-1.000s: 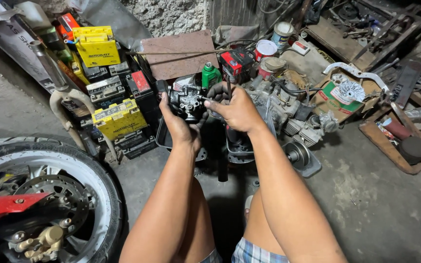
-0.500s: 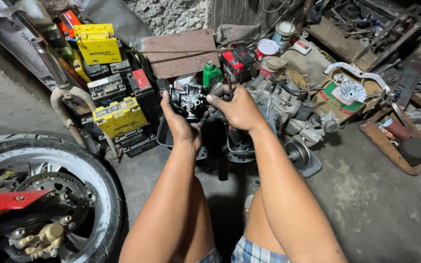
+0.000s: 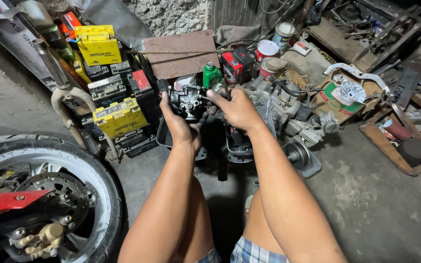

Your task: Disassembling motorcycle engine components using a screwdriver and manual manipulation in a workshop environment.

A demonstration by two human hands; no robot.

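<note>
Carburetor (image 3: 189,101): dull grey cast metal, grimy. Batteries (image 3: 119,117): glossy yellow plastic. Floor (image 3: 376,209): rough matt concrete. Tyre (image 3: 104,180): matt black rubber.

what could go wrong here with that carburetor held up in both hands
1. The carburetor is held in the air by the left hand and right hand, above a dark tray and concrete floor; a slip could dent it or scatter small parts.
2. The floor is crowded: engine, batteries, cans. A dropped screw might be hard to find.
3. Any fuel left inside may drip onto bare legs.
</note>
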